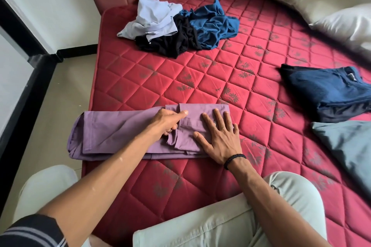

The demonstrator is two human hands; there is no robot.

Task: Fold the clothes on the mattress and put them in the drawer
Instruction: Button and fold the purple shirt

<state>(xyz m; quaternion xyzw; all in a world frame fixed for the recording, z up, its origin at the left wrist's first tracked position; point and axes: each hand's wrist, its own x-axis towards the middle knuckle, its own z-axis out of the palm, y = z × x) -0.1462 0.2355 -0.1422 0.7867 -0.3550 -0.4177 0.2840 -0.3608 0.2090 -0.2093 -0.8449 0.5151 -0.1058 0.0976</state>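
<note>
**Purple shirt mid-fold, near edge of mattress**

Purple shirt (128,132) lies as a long narrow strip across the near edge of the red quilted mattress (210,78), at 6 o'clock of the bed, collar end to the right. Right hand (218,136) is spread flat, fingers straight, pressing the collar end down, likely to pin the fabric so the strip keeps its shape. Left hand (168,121) rests on the middle of the shirt, thumb out, fingers curled into a fold of cloth; looks like a pinch on that flap, probably to set the crease line for the next fold.

Unfolded pile sits at 12 o'clock near the headboard: pale blue garment (152,18), black garment (170,42), teal-blue garment (212,26), all touching. At 3 o'clock, well apart, a folded navy garment (321,88), with a grey-blue cloth (345,146) just below it. Pillows (321,6) at 1–2 o'clock.

Drawer not in view. Judgement: task is early to midway, with three pieces left unfolded.
</note>
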